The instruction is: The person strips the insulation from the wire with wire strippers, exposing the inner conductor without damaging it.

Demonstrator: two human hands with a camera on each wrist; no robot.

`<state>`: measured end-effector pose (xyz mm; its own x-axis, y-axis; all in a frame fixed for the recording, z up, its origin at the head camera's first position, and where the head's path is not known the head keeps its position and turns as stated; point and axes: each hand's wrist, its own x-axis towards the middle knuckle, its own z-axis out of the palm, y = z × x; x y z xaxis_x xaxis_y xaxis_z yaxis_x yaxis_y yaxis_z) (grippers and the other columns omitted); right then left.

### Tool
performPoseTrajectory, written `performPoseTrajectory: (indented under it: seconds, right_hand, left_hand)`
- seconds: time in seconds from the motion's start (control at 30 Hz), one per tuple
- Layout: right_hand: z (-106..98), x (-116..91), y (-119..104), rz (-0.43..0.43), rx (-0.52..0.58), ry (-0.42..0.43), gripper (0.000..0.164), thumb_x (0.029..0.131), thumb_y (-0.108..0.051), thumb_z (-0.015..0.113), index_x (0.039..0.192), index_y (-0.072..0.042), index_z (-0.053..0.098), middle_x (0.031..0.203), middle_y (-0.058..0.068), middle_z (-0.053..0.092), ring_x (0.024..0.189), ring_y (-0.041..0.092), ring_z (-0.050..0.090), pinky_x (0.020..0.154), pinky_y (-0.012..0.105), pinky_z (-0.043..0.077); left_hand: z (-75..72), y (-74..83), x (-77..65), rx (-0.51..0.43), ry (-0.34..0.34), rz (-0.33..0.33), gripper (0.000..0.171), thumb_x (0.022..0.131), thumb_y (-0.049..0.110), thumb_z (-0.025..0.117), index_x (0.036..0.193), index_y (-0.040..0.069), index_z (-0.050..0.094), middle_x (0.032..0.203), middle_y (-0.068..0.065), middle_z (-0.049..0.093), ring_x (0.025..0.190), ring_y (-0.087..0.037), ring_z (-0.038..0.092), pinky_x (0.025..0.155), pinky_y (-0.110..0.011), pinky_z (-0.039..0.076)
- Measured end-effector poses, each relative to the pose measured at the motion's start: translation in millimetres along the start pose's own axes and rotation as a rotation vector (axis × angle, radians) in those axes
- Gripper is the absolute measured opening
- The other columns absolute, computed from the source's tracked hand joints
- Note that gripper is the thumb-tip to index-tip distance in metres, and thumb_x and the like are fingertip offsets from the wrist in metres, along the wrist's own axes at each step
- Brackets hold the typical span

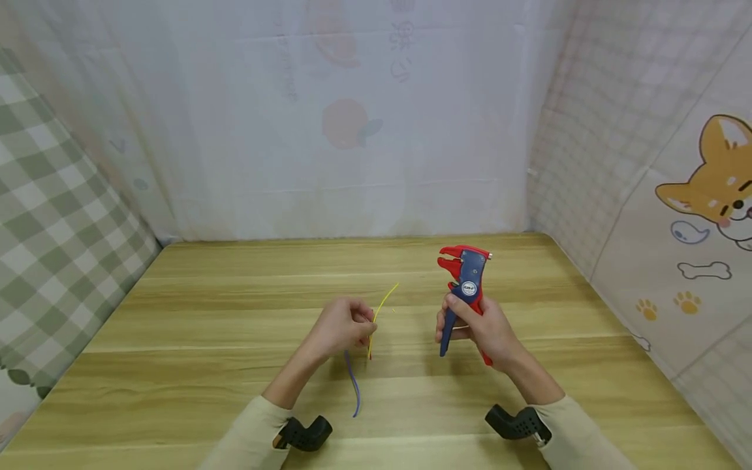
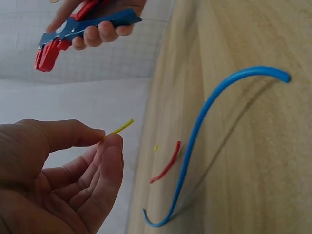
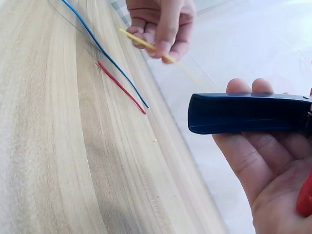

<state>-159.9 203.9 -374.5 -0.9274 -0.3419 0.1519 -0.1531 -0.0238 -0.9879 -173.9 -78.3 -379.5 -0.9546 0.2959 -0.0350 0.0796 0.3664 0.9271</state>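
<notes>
Between thumb and fingertips my left hand (image 1: pixel 346 323) pinches a thin yellow wire (image 1: pixel 383 301) above the table. In my right hand (image 1: pixel 483 329) is a wire stripper (image 1: pixel 467 281) with red jaws and blue and red handles, its head pointing up and away. The jaws stand apart with nothing between them, a good way from the yellow wire. Below my left hand a curved blue wire (image 2: pixel 199 124) lies on the table. Near it is a short red wire (image 2: pixel 168 163), mostly hidden in the head view but plain in the right wrist view.
A tiny yellow scrap (image 2: pixel 156 147) lies on the wood-grain table (image 1: pixel 235 274), beyond the red wire. White printed cloth (image 1: pixel 352 183) hangs at the back edge, with green checked cloth (image 1: pixel 64 183) on the left and a cartoon-printed sheet (image 1: pixel 646 248) on the right.
</notes>
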Motion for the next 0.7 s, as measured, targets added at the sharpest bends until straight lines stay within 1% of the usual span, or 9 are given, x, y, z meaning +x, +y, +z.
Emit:
performPoseTrajectory:
  seconds: [0.07, 0.13, 0.2, 0.27, 0.37, 0.43, 0.5, 0.63, 0.7]
  right_hand:
    - [0, 0, 0, 0.000, 0.003, -0.001, 0.022, 0.114, -0.021, 0.048, 0.109, 0.000, 0.053, 0.085, 0.001, 0.073, 0.075, 0.018, 0.077, 0.077, 0.039, 0.066]
    - [0, 1, 1, -0.003, 0.008, -0.007, 0.023, 0.114, -0.021, 0.048, 0.109, 0.001, 0.053, 0.085, 0.001, 0.073, 0.075, 0.018, 0.077, 0.077, 0.039, 0.066]
    - [0, 1, 2, -0.007, 0.013, -0.016, 0.021, 0.114, -0.020, 0.048, 0.109, 0.000, 0.054, 0.085, 0.001, 0.073, 0.075, 0.018, 0.078, 0.077, 0.039, 0.066]
    - [0, 1, 3, -0.011, 0.016, -0.026, 0.018, 0.114, -0.020, 0.048, 0.107, -0.005, 0.056, 0.085, 0.000, 0.073, 0.075, 0.018, 0.078, 0.077, 0.039, 0.066]
    - [1, 2, 3, -0.018, 0.021, -0.038, 0.017, 0.114, -0.019, 0.047, 0.108, -0.006, 0.056, 0.085, 0.000, 0.073, 0.075, 0.017, 0.078, 0.077, 0.039, 0.066]
    - [2, 2, 4, -0.018, 0.029, -0.043, 0.017, 0.114, -0.018, 0.047, 0.108, -0.005, 0.056, 0.086, 0.000, 0.073, 0.075, 0.017, 0.078, 0.077, 0.040, 0.066]
    - [3, 1, 4, -0.012, 0.029, -0.048, 0.017, 0.114, -0.018, 0.047, 0.109, -0.003, 0.055, 0.086, 0.000, 0.073, 0.076, 0.016, 0.077, 0.077, 0.040, 0.066]
    - [4, 1, 5, 0.007, 0.020, -0.054, 0.016, 0.114, -0.019, 0.048, 0.109, -0.006, 0.056, 0.086, 0.000, 0.073, 0.077, 0.016, 0.077, 0.078, 0.039, 0.066]
    - [4, 1, 5, 0.013, 0.013, -0.055, 0.017, 0.114, -0.020, 0.048, 0.109, -0.005, 0.056, 0.086, 0.000, 0.073, 0.077, 0.017, 0.077, 0.078, 0.039, 0.066]
  left_hand:
    - [4.5, -3.8, 0.9, 0.005, 0.000, -0.011, 0.011, 0.085, -0.004, 0.066, 0.096, -0.005, 0.067, 0.070, -0.008, 0.072, 0.053, -0.010, 0.063, 0.056, -0.027, 0.058]
    - [8.1, -6.4, 0.9, 0.029, 0.005, -0.018, 0.013, 0.085, -0.004, 0.065, 0.099, -0.004, 0.065, 0.068, -0.008, 0.072, 0.051, -0.009, 0.063, 0.054, -0.027, 0.058]
    - [10.8, -8.1, 0.9, 0.051, 0.009, -0.030, 0.013, 0.086, -0.005, 0.066, 0.099, -0.004, 0.064, 0.067, -0.008, 0.071, 0.050, -0.010, 0.063, 0.053, -0.027, 0.058]
    - [11.7, -9.8, 1.2, 0.078, 0.015, -0.044, 0.012, 0.087, -0.005, 0.066, 0.099, -0.002, 0.063, 0.066, -0.006, 0.071, 0.049, -0.009, 0.063, 0.051, -0.026, 0.057]
    - [12.3, -11.8, 2.0, 0.120, 0.023, -0.061, 0.011, 0.088, -0.004, 0.067, 0.099, -0.002, 0.063, 0.063, -0.004, 0.070, 0.047, -0.009, 0.062, 0.048, -0.024, 0.055]
    - [12.8, -13.1, 2.4, 0.147, 0.026, -0.072, 0.011, 0.089, -0.004, 0.067, 0.099, -0.002, 0.062, 0.061, -0.004, 0.070, 0.045, -0.008, 0.061, 0.047, -0.023, 0.053]
    - [13.6, -14.2, 2.5, 0.158, 0.023, -0.082, 0.011, 0.089, -0.005, 0.067, 0.099, -0.002, 0.062, 0.060, -0.004, 0.069, 0.043, -0.008, 0.060, 0.045, -0.023, 0.052]
    - [16.5, -14.5, 2.3, 0.168, 0.009, -0.096, 0.013, 0.089, -0.005, 0.067, 0.100, -0.002, 0.061, 0.059, -0.005, 0.068, 0.042, -0.007, 0.060, 0.045, -0.025, 0.054]
    - [17.8, -14.1, 2.3, 0.168, 0.005, -0.099, 0.014, 0.089, -0.005, 0.068, 0.101, -0.002, 0.060, 0.059, -0.005, 0.067, 0.041, -0.007, 0.060, 0.045, -0.025, 0.055]
